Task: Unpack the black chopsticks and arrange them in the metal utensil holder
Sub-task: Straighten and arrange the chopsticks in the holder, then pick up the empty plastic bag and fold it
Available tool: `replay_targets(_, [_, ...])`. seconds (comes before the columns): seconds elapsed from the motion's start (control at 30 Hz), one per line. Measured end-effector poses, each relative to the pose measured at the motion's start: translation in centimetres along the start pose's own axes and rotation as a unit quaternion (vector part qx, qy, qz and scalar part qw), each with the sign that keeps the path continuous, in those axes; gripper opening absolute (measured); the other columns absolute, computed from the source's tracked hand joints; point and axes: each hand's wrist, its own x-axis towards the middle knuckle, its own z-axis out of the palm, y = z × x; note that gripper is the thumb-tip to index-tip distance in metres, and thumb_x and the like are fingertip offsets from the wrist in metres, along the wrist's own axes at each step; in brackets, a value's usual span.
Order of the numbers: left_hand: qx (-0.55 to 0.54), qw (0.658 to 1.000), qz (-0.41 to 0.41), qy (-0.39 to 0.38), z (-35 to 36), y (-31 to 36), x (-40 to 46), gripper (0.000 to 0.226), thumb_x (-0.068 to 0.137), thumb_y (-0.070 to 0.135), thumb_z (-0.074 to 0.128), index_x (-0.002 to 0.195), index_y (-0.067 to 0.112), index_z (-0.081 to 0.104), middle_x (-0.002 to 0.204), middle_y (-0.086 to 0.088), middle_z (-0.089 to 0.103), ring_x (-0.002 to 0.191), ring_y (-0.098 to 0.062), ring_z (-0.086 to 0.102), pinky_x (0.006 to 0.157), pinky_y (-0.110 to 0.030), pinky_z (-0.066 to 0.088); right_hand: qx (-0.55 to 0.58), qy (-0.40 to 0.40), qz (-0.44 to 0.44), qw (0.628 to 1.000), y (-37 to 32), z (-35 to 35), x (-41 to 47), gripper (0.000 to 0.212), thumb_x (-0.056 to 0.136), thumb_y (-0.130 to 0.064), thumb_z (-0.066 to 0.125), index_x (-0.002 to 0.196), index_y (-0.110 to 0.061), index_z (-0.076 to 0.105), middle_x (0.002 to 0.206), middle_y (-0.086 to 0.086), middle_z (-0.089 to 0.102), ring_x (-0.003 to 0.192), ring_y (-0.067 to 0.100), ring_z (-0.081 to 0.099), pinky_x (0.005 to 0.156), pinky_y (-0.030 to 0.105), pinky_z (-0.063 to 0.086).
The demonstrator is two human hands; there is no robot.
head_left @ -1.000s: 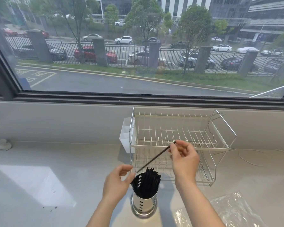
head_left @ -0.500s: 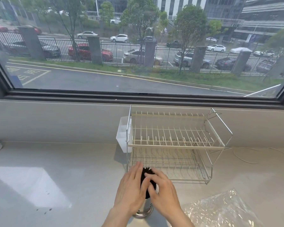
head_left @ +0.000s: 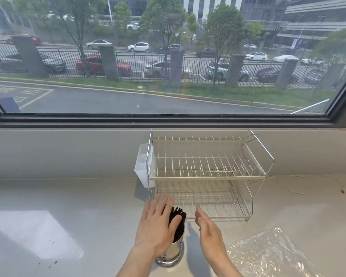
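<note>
A bundle of black chopsticks (head_left: 178, 220) stands upright in the shiny metal utensil holder (head_left: 173, 253) on the pale counter, low in the middle of the view. My left hand (head_left: 157, 224) lies flat against the left side of the bundle, fingers spread, thumb across the sticks, and hides part of them. My right hand (head_left: 209, 229) hovers just to the right of the holder, fingers apart and empty, not touching the chopsticks.
A two-tier white wire dish rack (head_left: 205, 176) with a white plastic side cup (head_left: 142, 166) stands right behind the holder. Crumpled clear plastic wrapping (head_left: 272, 254) lies at the lower right. A thin white cable (head_left: 300, 186) trails at the right.
A second ago my right hand lowered one chopstick into the holder. Both hands then pressed on the bundle; now the right hand has drawn off to the right.
</note>
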Motion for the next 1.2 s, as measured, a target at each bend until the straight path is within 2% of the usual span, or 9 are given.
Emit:
replay_targets(0.27, [-0.106,0.991,-0.068,0.033,-1.4,-2.2,-1.1,0.060,0.104,0.056,0.017,0.161,0.040,0.005,0.171,0.014,0.004,0.157,-0.008,-0.005,0.127,-0.033,-0.005,-0.061,0.050,-0.011,0.997,0.6,-1.6,0.1,0.044,0.106,-0.027,0.045,0.150,-0.024,0.047,0.147,-0.007,0.055,0.135,0.011,0.050,0.112,0.026,0.033])
replay_targets(0.4, [-0.106,0.989,-0.048,0.088,-2.4,-0.8,-1.0,0.055,0.104,0.051,0.032,0.156,0.032,0.033,0.162,0.011,0.036,0.152,-0.013,0.026,0.124,-0.033,0.019,-0.091,0.104,-0.010,0.990,0.6,-3.0,-0.6,0.038,0.101,-0.025,0.054,0.139,-0.026,0.059,0.130,-0.010,0.066,0.112,0.006,0.062,0.101,0.029,0.049])
replay_targets(0.5, [-0.107,0.982,0.019,0.154,-3.4,2.6,0.0,0.034,0.101,0.046,0.044,0.121,0.031,0.066,0.122,0.014,0.067,0.117,-0.014,0.059,0.101,-0.032,0.045,-0.096,0.176,-0.003,0.980,0.9,-5.1,-1.5,0.025,0.098,-0.030,0.059,0.121,-0.029,0.070,0.108,-0.018,0.071,0.095,0.002,0.066,0.089,0.031,0.055])
replay_targets(0.57, [-0.110,0.980,0.065,0.152,-3.4,5.4,1.0,0.036,0.100,0.049,0.040,0.083,0.031,0.067,0.084,0.016,0.069,0.081,-0.011,0.064,0.077,-0.031,0.052,-0.104,0.226,0.002,0.969,1.5,-7.2,-2.2,0.012,0.095,-0.035,0.062,0.101,-0.035,0.072,0.091,-0.020,0.072,0.081,0.000,0.066,0.080,0.033,0.057])
replay_targets(0.77, [-0.169,0.978,0.104,0.069,-0.5,14.6,2.9,0.053,0.099,0.054,0.043,0.056,0.023,0.041,0.041,0.003,0.042,0.039,-0.012,0.039,0.045,-0.025,0.027,-0.139,0.366,0.065,0.918,5.6,-15.0,-4.7,0.046,0.094,-0.046,0.061,0.055,-0.023,0.049,0.046,-0.009,0.050,0.048,0.010,0.050,0.051,0.033,0.044])
replay_targets(0.83, [-0.190,0.977,0.099,0.021,1.3,17.0,3.1,0.039,0.098,0.056,0.044,0.066,0.033,0.049,0.045,0.009,0.050,0.043,-0.005,0.046,0.047,-0.023,0.028,-0.134,0.405,0.113,0.897,7.4,-17.4,-5.9,0.049,0.093,-0.046,0.060,0.053,-0.021,0.043,0.044,-0.006,0.046,0.047,0.014,0.049,0.049,0.032,0.040])
replay_targets(0.93, [-0.172,0.978,0.104,-0.058,4.3,19.4,3.3,0.016,0.098,0.054,0.047,0.101,0.041,0.057,0.083,0.020,0.067,0.076,0.000,0.062,0.063,-0.025,0.045,-0.124,0.393,0.217,0.885,10.1,-20.1,-7.9,0.044,0.092,-0.049,0.056,0.059,-0.020,0.053,0.057,-0.006,0.059,0.062,0.021,0.059,0.058,0.033,0.047])
replay_targets(1.07, [-0.158,0.975,0.111,-0.107,7.9,21.0,3.2,0.035,0.098,0.048,0.052,0.129,0.031,0.056,0.128,0.013,0.063,0.118,-0.010,0.057,0.095,-0.031,0.048,-0.140,0.226,0.370,0.890,14.2,-21.9,-10.2,0.041,0.088,-0.064,0.047,0.081,-0.026,0.064,0.097,0.001,0.070,0.094,0.026,0.066,0.085,0.035,0.053])
replay_targets(1.2, [-0.124,0.974,0.091,-0.165,10.8,21.7,3.7,0.048,0.099,0.048,0.051,0.142,0.028,0.047,0.146,0.005,0.054,0.135,-0.018,0.047,0.107,-0.035,0.040,-0.125,0.153,0.457,0.867,17.3,-22.1,-11.3,0.065,0.081,-0.078,0.046,0.106,-0.019,0.060,0.116,0.004,0.064,0.107,0.022,0.062,0.086,0.029,0.048])
